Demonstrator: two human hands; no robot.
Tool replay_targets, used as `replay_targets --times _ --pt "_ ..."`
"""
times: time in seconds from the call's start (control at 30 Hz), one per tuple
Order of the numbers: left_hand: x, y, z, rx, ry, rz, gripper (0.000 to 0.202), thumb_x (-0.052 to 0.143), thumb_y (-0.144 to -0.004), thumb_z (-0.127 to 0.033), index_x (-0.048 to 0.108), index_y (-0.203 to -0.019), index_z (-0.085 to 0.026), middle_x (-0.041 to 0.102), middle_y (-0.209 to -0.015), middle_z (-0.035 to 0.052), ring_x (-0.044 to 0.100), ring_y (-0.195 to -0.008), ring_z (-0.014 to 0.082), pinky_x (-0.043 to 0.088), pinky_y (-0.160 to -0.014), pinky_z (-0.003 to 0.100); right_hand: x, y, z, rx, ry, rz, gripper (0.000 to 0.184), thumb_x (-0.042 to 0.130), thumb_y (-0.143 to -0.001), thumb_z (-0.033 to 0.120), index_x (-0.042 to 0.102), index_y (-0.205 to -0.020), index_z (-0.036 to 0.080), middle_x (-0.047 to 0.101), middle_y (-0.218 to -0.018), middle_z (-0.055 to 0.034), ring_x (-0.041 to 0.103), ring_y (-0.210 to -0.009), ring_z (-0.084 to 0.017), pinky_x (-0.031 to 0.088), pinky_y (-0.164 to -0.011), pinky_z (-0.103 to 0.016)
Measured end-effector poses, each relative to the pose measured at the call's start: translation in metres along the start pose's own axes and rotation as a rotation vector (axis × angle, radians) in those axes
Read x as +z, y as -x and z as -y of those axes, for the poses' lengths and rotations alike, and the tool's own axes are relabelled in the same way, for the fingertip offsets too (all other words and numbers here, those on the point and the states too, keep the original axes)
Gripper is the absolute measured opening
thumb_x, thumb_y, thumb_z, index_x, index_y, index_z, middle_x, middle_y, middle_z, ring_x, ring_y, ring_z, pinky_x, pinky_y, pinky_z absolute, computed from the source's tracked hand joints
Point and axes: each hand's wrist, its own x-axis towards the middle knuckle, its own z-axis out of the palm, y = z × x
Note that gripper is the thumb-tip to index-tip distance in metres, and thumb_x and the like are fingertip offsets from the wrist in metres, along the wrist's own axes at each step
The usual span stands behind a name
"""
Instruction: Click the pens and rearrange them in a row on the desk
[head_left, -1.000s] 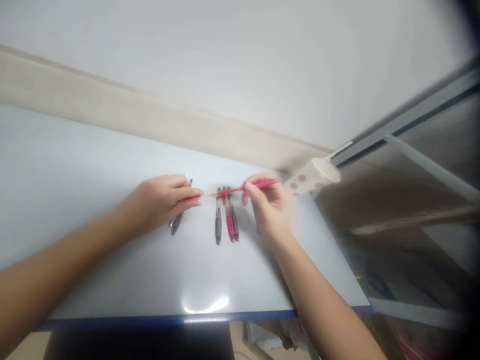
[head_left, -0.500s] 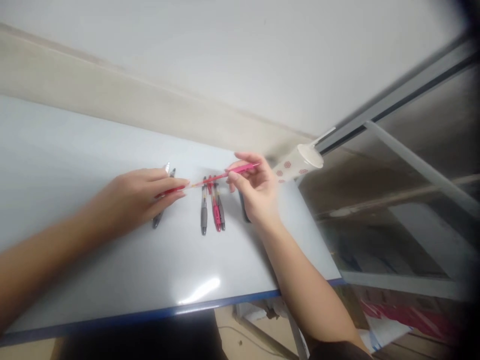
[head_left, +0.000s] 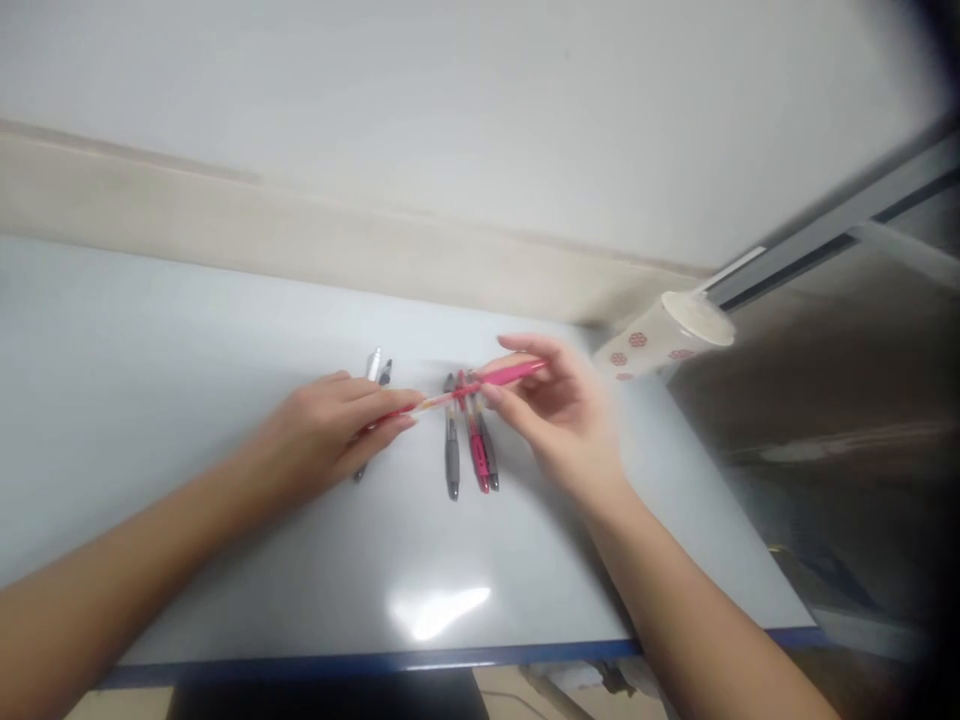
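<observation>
Left hand (head_left: pixel 326 430) and right hand (head_left: pixel 559 410) pinch one pink pen (head_left: pixel 469 390).

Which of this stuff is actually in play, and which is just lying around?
In play: left hand and right hand, both gripping a pink pen.

Lying around: grey-gripped pen, red pen, dark pen, pens half hidden under the left hand, patterned paper cup, white tabletop.

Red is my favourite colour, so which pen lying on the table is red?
The red pen in the middle of the row of three. The grey pen on its left and the dark pen on its right aren't red.
</observation>
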Motion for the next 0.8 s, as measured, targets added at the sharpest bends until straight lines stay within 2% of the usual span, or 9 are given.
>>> replay_targets --times 0.37,0.5,0.6,0.7,0.8 --pt "0.002 0.001 0.005 -0.024 0.021 0.008 0.028 0.052 -0.111 -0.029 0.076 -0.120 -0.017 0.076 -0.082 0.0027 0.068 -0.069 0.0155 0.050 -0.067 0.025 0.003 0.001 0.001 -0.047 0.065 0.004 0.033 0.081 -0.093 0.034 0.066 -0.121 0.025 0.079 -0.102 -0.0048 0.076 -0.091 -0.021 0.063 -0.080 -0.037" --pt "0.001 0.002 0.003 -0.034 0.046 0.000 0.028 0.052 -0.111 -0.029 0.075 -0.122 -0.019 0.077 -0.084 0.0019 0.069 -0.070 0.0145 0.050 -0.067 0.024 0.004 0.004 0.005 -0.015 0.030 0.027 0.032 0.082 -0.092 0.034 0.067 -0.119 0.025 0.080 -0.103 -0.0054 0.077 -0.092 -0.021 0.063 -0.079 -0.036" --pt "0.000 0.001 -0.001 -0.038 0.075 0.000 0.026 0.053 -0.110 -0.028 0.074 -0.122 -0.019 0.076 -0.082 0.0007 0.067 -0.067 0.0131 0.050 -0.066 0.023 0.007 0.007 0.010 0.044 -0.035 0.075 0.027 0.082 -0.092 0.034 0.068 -0.113 0.024 0.080 -0.105 -0.0062 0.077 -0.095 -0.021 0.064 -0.079 -0.036" --pt "0.000 0.001 -0.004 -0.081 0.131 0.025 0.024 0.053 -0.110 -0.026 0.075 -0.120 -0.020 0.075 -0.080 -0.0018 0.063 -0.061 0.0109 0.049 -0.063 0.021 0.008 0.009 0.016 0.028 -0.012 0.085 0.020 0.083 -0.092 0.030 0.071 -0.107 0.025 0.080 -0.103 -0.0049 0.077 -0.098 -0.021 0.064 -0.081 -0.035" --pt "-0.001 0.000 -0.006 -0.123 0.180 0.057 0.022 0.055 -0.109 -0.025 0.075 -0.118 -0.021 0.074 -0.080 -0.0029 0.060 -0.059 0.0096 0.047 -0.060 0.020 0.007 0.009 0.020 0.031 0.007 0.094 0.015 0.085 -0.089 0.031 0.075 -0.097 0.024 0.079 -0.097 -0.0042 0.076 -0.087 -0.019 0.062 -0.072 -0.033"
